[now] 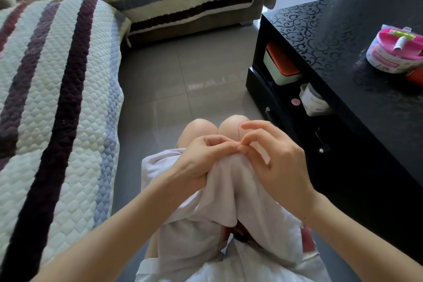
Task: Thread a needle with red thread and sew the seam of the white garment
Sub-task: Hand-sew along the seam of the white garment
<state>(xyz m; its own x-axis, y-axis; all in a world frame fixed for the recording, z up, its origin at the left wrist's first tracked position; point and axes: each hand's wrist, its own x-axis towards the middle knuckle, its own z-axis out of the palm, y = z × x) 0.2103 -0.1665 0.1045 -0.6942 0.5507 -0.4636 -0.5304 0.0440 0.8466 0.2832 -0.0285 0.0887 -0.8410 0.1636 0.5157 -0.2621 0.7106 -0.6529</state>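
Observation:
The white garment (229, 192) lies draped over my lap and knees. My left hand (206, 155) grips a bunched fold of it, fingers curled toward the top edge. My right hand (270, 155) meets the left at the fabric's edge, thumb and forefinger pinched together where the needle would be; the needle itself is too small to make out. A thin red thread (239, 131) loops up from that pinch, over my right knee and round to my raised right fingers.
A black patterned coffee table (343, 36) stands at the right, with a pink-and-white sewing kit (396, 52) on top and boxes on its lower shelf. A striped quilted sofa (57, 98) fills the left. Grey tiled floor (183, 80) lies between them.

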